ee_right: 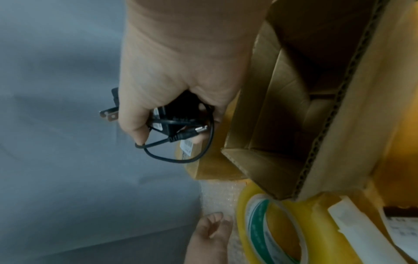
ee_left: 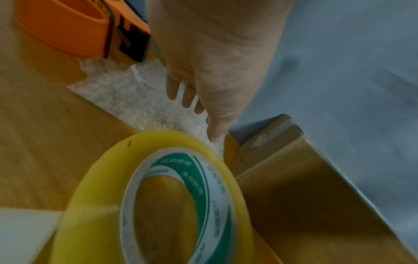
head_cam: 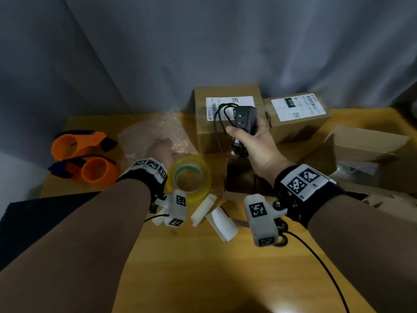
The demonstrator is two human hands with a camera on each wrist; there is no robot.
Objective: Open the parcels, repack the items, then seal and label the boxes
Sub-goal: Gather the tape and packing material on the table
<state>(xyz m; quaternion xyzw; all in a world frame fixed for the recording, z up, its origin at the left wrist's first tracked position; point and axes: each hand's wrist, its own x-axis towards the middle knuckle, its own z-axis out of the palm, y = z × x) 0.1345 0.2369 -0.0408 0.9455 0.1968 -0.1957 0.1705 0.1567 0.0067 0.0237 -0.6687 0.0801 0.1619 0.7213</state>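
Now pwr adapter [head_cam: 244,119] w/ cord in right hand [head_cam: 255,143], seemingly above open box [head_cam: 242,179].

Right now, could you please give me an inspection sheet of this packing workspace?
Surface: wooden table, crowded toward the back.
Job's things: two sealed labelled boxes at the back; open empty box in front; bubble wrap; yellow tape roll.
Clutter: two orange tape dispensers; white foam pieces.
Hands: right hand grips a black power adapter; left hand rests, fingers straight, on the bubble wrap.
Cables: adapter cord looped, dangling; wrist camera lead across table.
Surroundings: grey curtain behind.
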